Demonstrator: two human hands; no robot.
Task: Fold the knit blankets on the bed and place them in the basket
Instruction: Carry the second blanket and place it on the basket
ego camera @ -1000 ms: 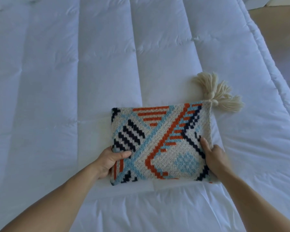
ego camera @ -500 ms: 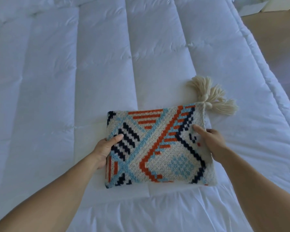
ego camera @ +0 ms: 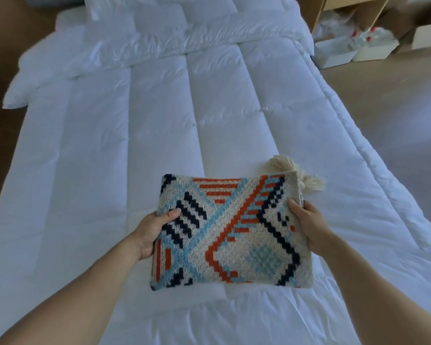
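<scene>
A folded knit blanket (ego camera: 230, 230), cream with orange, navy and light-blue geometric patterns, is held up above the white bed (ego camera: 110, 170). Cream tassels (ego camera: 294, 175) hang off its far right corner. My left hand (ego camera: 151, 230) grips the blanket's left edge, thumb on top. My right hand (ego camera: 309, 225) grips the right edge the same way. No basket is in view.
White pillows (ego camera: 159, 18) lie at the head of the bed. To the right past the bed's edge is tan floor (ego camera: 383, 100), with white boxes (ego camera: 339, 53) and a wooden shelf frame (ego camera: 346, 6) at the far right.
Both hands have lifted the folded blanket off the bed and hold it higher. The view has tilted up, bringing the pillows, floor and boxes into sight.
</scene>
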